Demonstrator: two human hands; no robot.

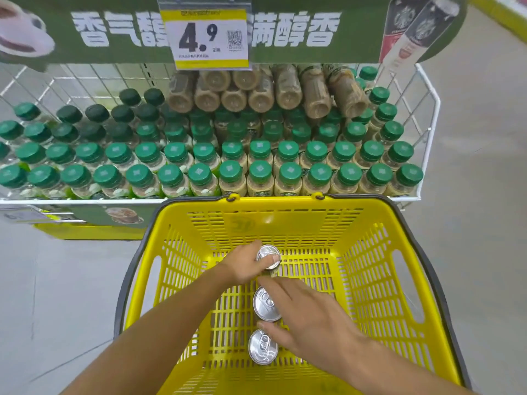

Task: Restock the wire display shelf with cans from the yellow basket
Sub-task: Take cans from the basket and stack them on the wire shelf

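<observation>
A yellow basket (368,269) stands below me in front of the white wire display shelf (426,132). Three silver-topped cans stand in a row inside it. My left hand (245,265) is wrapped around the far can (268,255). My right hand (306,317) reaches over the middle can (266,305), fingers spread along its right side and touching it, not closed around it. The near can (262,350) stands free just below my right thumb.
The shelf holds several rows of green-capped bottles (232,172), with brown bottles lying stacked (288,89) at the back. A 4.9 price tag (206,38) hangs above. Bare wire floor shows at the shelf's back left (94,81). Grey floor lies on both sides.
</observation>
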